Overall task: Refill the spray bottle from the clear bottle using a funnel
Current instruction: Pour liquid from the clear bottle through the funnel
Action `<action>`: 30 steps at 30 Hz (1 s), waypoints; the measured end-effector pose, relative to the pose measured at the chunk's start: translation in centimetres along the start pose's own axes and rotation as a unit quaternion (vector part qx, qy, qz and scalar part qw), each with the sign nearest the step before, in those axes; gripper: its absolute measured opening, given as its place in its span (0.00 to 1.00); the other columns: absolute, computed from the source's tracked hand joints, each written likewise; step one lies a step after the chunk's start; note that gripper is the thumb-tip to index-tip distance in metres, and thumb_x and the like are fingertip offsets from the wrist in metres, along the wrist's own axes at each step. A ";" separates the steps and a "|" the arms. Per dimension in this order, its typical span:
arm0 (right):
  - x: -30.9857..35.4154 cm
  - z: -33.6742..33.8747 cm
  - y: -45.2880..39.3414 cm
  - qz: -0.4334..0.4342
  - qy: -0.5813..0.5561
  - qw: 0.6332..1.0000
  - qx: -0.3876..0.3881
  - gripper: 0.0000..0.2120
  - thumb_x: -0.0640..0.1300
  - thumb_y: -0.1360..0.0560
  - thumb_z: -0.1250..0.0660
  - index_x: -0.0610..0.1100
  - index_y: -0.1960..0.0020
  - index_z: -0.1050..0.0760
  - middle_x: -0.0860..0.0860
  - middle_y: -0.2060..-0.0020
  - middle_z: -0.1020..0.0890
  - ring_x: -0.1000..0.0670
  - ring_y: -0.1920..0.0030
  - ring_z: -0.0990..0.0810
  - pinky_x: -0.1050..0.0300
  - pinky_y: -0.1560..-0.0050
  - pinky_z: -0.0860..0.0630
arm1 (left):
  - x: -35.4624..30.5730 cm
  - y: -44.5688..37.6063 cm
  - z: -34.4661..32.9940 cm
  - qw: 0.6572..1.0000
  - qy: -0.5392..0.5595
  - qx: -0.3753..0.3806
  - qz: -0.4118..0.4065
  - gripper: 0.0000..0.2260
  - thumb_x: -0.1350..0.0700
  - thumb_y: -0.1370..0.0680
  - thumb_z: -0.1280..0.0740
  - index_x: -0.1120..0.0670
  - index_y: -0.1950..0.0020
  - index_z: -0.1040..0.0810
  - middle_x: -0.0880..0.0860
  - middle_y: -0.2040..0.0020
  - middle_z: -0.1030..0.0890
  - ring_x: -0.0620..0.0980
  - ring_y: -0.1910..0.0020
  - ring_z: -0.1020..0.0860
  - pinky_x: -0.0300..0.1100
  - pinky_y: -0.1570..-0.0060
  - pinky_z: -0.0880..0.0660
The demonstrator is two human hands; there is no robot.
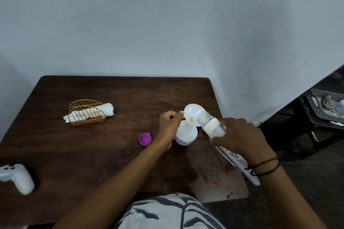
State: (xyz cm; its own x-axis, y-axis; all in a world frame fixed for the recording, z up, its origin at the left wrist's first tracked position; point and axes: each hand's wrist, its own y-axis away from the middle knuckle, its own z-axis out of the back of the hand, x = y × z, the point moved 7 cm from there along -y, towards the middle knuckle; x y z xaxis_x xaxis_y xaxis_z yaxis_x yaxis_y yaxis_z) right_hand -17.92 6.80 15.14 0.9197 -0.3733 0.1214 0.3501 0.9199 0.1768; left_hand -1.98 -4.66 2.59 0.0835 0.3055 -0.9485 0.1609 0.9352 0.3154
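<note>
- Spray bottle stands upright on the bench, funnel seated in its neck.
- Left hand fingers pinch the funnel rim, probably steadying it.
- Right hand fingers wrap the clear bottle, tipped mouth-down into the funnel to pour.
- Purple cap lies left of the spray bottle.

Illegible print on the spray bottle

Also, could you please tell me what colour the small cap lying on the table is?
Purple cap; head view.
</note>
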 end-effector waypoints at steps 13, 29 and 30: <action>-0.3 -0.2 -0.6 0.009 0.028 1.000 -0.009 0.19 0.60 0.32 0.30 0.52 0.46 0.22 0.51 0.53 0.16 0.45 0.53 0.19 0.54 0.55 0.23 | 0.0 0.2 -0.1 1.000 -0.002 0.002 -0.003 0.18 0.53 0.22 0.31 0.69 0.58 0.24 0.57 0.66 0.23 0.50 0.64 0.26 0.46 0.58 0.28; 0.5 0.6 -1.2 0.011 0.144 0.985 -0.096 0.23 0.60 0.30 0.32 0.58 0.36 0.25 0.50 0.50 0.22 0.45 0.46 0.26 0.54 0.50 0.33 | 0.4 -0.2 -0.1 1.000 -0.020 0.001 -0.005 0.17 0.52 0.22 0.31 0.67 0.59 0.23 0.56 0.67 0.23 0.50 0.64 0.26 0.46 0.58 0.26; 0.7 0.6 -1.1 0.013 0.157 0.983 -0.098 0.22 0.59 0.29 0.33 0.58 0.36 0.25 0.50 0.50 0.22 0.45 0.46 0.26 0.53 0.51 0.34 | 0.3 -0.2 -0.1 1.000 -0.020 0.001 -0.006 0.17 0.52 0.22 0.31 0.68 0.58 0.23 0.56 0.66 0.23 0.50 0.64 0.26 0.46 0.57 0.26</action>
State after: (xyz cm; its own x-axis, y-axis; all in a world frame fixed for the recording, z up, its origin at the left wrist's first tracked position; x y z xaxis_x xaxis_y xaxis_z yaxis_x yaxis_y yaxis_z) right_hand -17.79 5.42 15.62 0.9273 -0.3223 -0.1902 0.3251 0.9455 -0.0171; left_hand -2.07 -4.73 2.23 0.1207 0.2866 -0.9504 0.1642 0.9385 0.3039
